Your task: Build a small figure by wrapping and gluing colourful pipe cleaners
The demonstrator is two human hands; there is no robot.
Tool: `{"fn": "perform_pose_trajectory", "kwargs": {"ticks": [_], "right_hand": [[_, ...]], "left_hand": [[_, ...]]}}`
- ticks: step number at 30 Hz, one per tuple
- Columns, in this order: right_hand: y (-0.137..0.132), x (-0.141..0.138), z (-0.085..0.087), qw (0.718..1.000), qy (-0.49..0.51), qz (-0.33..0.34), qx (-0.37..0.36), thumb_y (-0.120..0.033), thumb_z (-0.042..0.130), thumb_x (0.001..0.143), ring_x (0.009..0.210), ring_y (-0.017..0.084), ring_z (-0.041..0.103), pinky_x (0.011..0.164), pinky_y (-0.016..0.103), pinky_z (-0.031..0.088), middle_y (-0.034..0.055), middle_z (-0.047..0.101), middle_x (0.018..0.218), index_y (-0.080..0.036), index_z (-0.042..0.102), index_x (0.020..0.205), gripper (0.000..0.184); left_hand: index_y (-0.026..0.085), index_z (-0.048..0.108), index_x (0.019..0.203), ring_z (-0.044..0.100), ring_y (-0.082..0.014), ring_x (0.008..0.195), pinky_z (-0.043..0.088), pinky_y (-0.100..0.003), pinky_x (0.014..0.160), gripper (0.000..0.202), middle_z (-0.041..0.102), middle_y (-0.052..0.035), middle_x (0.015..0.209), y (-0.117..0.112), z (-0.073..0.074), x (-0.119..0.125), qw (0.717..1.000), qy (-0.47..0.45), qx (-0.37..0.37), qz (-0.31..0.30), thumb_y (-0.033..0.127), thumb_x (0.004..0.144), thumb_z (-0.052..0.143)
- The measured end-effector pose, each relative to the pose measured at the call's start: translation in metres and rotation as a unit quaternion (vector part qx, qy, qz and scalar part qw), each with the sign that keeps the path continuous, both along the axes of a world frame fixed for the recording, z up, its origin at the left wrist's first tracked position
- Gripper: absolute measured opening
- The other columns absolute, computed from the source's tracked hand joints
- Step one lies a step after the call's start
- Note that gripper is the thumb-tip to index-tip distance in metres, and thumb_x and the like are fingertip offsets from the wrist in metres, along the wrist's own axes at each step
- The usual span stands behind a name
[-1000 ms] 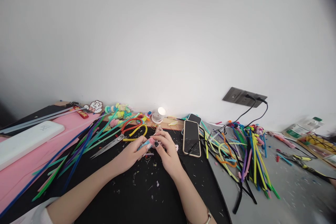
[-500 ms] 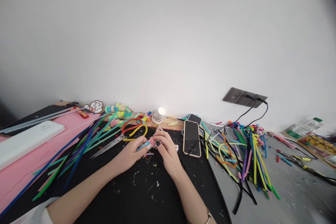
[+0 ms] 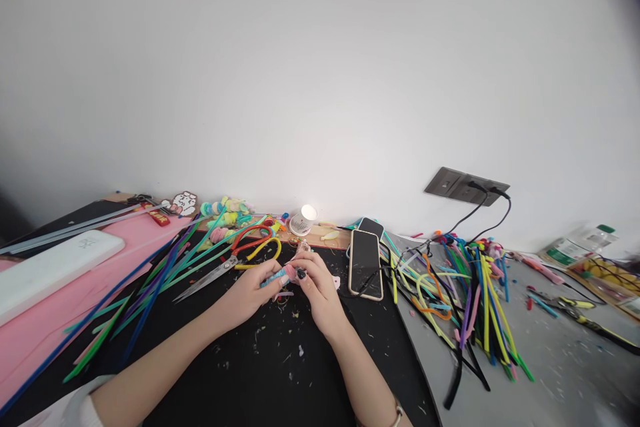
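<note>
Between my two hands is a small pink-and-blue pipe-cleaner piece (image 3: 289, 272), partly covered by my fingers. My left hand (image 3: 256, 287) is closed around its blue end. The fingers of my right hand (image 3: 315, 280) pinch the pink end, with one dark-painted nail showing. A pinkish bit (image 3: 303, 248) sticks up past my right fingertips; I cannot tell whether it belongs to the same piece. Just left of my left hand lie large scissors (image 3: 220, 272) with red handles, and a bent yellow pipe cleaner (image 3: 270, 250) touches that area.
A white cup (image 3: 303, 220) stands by the wall. Two phones (image 3: 365, 263) lie right of my hands. Bundles of coloured pipe cleaners (image 3: 487, 307) spread to the right, with pliers (image 3: 570, 307) beyond. At left are more pipe cleaners (image 3: 160, 287) and a white case (image 3: 60, 267) on pink sheets.
Both hands stay almost in the same place on the pink-and-blue piece. Only a very slight shift of the fingers shows.
</note>
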State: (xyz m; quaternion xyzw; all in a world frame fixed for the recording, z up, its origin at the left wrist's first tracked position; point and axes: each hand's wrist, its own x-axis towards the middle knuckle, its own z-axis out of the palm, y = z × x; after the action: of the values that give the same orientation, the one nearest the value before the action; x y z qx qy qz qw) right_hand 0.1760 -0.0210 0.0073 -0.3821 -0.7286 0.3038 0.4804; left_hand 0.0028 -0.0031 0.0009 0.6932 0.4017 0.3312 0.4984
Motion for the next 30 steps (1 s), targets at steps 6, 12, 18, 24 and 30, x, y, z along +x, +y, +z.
{"fn": "perform_pose_trajectory", "kwargs": {"ticks": [6, 12, 18, 24, 30], "right_hand": [[-0.0005, -0.0002, 0.0005, 1.000, 0.014, 0.009, -0.020, -0.038, 0.044, 0.095, 0.107, 0.023, 0.052, 0.099, 0.039, 0.038, 0.0072, 0.056, 0.108, -0.024, 0.067, 0.107, 0.030], [-0.0004, -0.0013, 0.0004, 0.999, 0.020, 0.013, -0.032, -0.040, 0.045, 0.095, 0.109, 0.023, 0.052, 0.100, 0.039, 0.037, 0.0071, 0.055, 0.109, -0.025, 0.066, 0.108, 0.029], [-0.0015, -0.0020, 0.0006, 0.999, 0.015, 0.014, -0.037, -0.039, 0.045, 0.095, 0.108, 0.022, 0.052, 0.099, 0.038, 0.039, 0.0072, 0.055, 0.109, -0.025, 0.066, 0.108, 0.029], [-0.0007, -0.0021, 0.0007, 0.999, 0.020, 0.019, -0.030, -0.039, 0.045, 0.095, 0.107, 0.022, 0.052, 0.098, 0.037, 0.039, 0.0072, 0.055, 0.108, -0.024, 0.065, 0.108, 0.029], [-0.0010, -0.0023, 0.0027, 0.999, 0.012, 0.015, -0.028, -0.037, 0.045, 0.095, 0.106, 0.022, 0.052, 0.097, 0.037, 0.040, 0.0073, 0.055, 0.107, -0.024, 0.066, 0.106, 0.027]], "left_hand": [[0.021, 0.046, 0.076, 0.039, -0.0127, 0.058, 0.031, -0.025, 0.056, 0.029, 0.041, 0.0060, 0.064, -0.0002, -0.0011, -0.0007, 1.000, 0.010, 0.009, 0.004, 0.046, 0.088, 0.044], [0.021, 0.046, 0.075, 0.040, -0.0126, 0.059, 0.031, -0.025, 0.056, 0.028, 0.042, 0.0059, 0.065, 0.0004, -0.0013, -0.0007, 1.000, 0.015, 0.019, 0.009, 0.045, 0.089, 0.044], [0.021, 0.045, 0.074, 0.040, -0.0127, 0.058, 0.032, -0.025, 0.056, 0.027, 0.042, 0.0059, 0.064, 0.0009, -0.0012, -0.0007, 0.999, 0.020, 0.025, 0.014, 0.043, 0.089, 0.044], [0.020, 0.047, 0.075, 0.040, -0.0124, 0.058, 0.032, -0.025, 0.056, 0.029, 0.042, 0.0059, 0.065, 0.0005, -0.0028, -0.0011, 1.000, 0.018, 0.022, 0.013, 0.046, 0.089, 0.044], [0.020, 0.047, 0.075, 0.040, -0.0123, 0.058, 0.031, -0.025, 0.056, 0.031, 0.042, 0.0060, 0.065, 0.0012, -0.0022, -0.0012, 1.000, 0.012, 0.019, 0.009, 0.047, 0.089, 0.044]]}}
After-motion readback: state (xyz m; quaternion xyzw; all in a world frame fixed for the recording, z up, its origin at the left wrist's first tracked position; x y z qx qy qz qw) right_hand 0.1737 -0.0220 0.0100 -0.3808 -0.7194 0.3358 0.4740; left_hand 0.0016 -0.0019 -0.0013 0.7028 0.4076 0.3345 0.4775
